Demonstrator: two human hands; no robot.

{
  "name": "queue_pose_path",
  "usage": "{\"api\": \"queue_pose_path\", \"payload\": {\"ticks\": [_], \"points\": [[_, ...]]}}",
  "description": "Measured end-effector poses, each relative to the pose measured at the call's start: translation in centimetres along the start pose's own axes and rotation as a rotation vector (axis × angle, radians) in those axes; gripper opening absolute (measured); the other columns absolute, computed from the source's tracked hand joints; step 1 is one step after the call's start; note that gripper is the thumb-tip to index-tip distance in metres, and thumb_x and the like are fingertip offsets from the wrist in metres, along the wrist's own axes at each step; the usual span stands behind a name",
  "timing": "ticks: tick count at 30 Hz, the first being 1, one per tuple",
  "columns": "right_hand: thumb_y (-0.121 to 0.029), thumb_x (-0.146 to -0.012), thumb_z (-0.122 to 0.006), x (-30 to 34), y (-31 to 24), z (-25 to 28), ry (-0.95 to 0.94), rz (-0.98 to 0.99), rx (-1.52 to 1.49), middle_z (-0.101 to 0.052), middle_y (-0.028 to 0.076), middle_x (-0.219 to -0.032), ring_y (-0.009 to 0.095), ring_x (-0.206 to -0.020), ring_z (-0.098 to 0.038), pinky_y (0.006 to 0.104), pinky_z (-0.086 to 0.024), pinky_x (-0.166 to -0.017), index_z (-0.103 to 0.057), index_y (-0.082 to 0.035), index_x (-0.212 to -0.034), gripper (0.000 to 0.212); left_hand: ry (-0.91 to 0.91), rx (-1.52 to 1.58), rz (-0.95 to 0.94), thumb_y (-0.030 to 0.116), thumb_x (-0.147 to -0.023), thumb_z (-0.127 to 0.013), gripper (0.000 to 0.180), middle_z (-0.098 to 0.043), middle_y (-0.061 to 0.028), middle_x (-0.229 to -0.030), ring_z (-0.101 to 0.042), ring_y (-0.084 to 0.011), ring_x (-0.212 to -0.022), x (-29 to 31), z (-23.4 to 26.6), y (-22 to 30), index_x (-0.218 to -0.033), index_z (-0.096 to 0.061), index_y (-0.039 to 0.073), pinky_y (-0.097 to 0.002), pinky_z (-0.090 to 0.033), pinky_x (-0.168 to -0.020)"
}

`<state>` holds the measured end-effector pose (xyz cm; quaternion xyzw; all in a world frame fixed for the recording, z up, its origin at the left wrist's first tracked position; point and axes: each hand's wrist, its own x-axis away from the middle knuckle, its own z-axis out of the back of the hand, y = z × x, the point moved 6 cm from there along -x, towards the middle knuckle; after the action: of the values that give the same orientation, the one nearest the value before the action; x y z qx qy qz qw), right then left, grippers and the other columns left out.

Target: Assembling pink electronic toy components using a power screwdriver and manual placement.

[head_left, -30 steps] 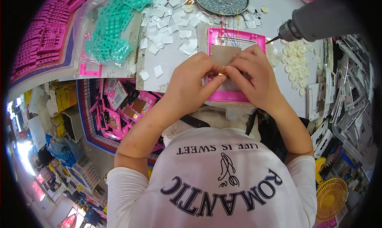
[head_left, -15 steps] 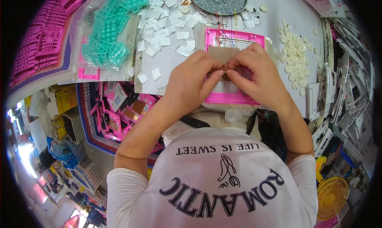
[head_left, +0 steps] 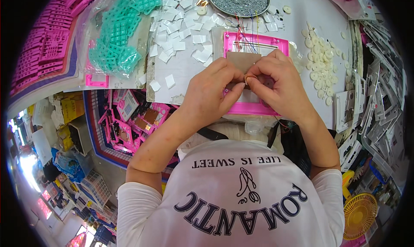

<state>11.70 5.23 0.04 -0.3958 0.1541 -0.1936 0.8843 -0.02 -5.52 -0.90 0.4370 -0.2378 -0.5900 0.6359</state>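
A pink plastic frame (head_left: 254, 108) lies on the table in front of me, with a flat brown board (head_left: 242, 59) in it. Thin coloured wires (head_left: 246, 39) run over its far edge. Above the frame, the thumb and fingers of my right hand (head_left: 278, 84) pinch a small copper-coloured piece (head_left: 249, 77). My left hand (head_left: 213, 88) meets it from the other side, fingertips closed against the same piece. Fingers partly hide the piece, so its full shape does not show. Behind my right fingers, a round part in the frame is mostly covered.
A round metal dish of screws (head_left: 239, 1) stands beyond the frame. White paper squares (head_left: 172, 35) lie scattered left, near bagged turquoise keypads (head_left: 118, 35). Cream discs (head_left: 321, 66) are heaped right. Pink housings (head_left: 125, 117) fill a bin below left; grey panels (head_left: 379, 87) pile up right.
My left fingertips have shifted slightly and the copper-coloured piece has turned between my fingers, now closer to the right fingertips. The frame and other things sit as before.
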Motion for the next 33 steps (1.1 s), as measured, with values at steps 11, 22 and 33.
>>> {"api": "queue_pose_path", "payload": {"ticks": [11,22,33], "points": [[-0.014,-0.079,-0.073,0.27,0.01,0.0,-0.013,0.014,-0.021,-0.058,0.002,-0.067,0.024,-0.075,-0.05,0.0397,-0.04,-0.078,-0.065,-0.008,-0.078,0.01,0.04,-0.038,0.052,-0.002,-0.082,-0.07,0.012,-0.059,-0.0078,-0.085,-0.059,-0.0179,-0.069,0.0,-0.14,0.04,-0.093,-0.065,0.0,-0.0287,-0.048,-0.06],[-0.015,-0.079,-0.075,0.3,-0.49,-0.04,0.005,0.023,0.041,-0.055,0.001,-0.065,0.025,-0.076,-0.051,0.0395,-0.04,-0.078,-0.064,-0.008,-0.077,0.012,0.046,-0.016,0.059,-0.001,-0.082,-0.068,0.011,-0.058,-0.0082,-0.084,-0.059,-0.0183,-0.068,-0.26,-0.22,0.22,-0.092,-0.064,-0.001,-0.0293,-0.047,-0.061],[-0.016,-0.08,-0.074,0.38,-0.28,-0.12,-0.009,0.028,-0.002,-0.056,0.001,-0.066,0.024,-0.078,-0.051,0.0387,-0.039,-0.08,-0.066,-0.008,-0.079,0.011,0.023,-0.009,0.043,-0.004,-0.084,-0.067,0.009,-0.06,-0.0089,-0.086,-0.059,-0.0186,-0.068,-0.13,0.21,0.16,-0.092,-0.065,-0.001,-0.0292,-0.048,-0.06]]}}
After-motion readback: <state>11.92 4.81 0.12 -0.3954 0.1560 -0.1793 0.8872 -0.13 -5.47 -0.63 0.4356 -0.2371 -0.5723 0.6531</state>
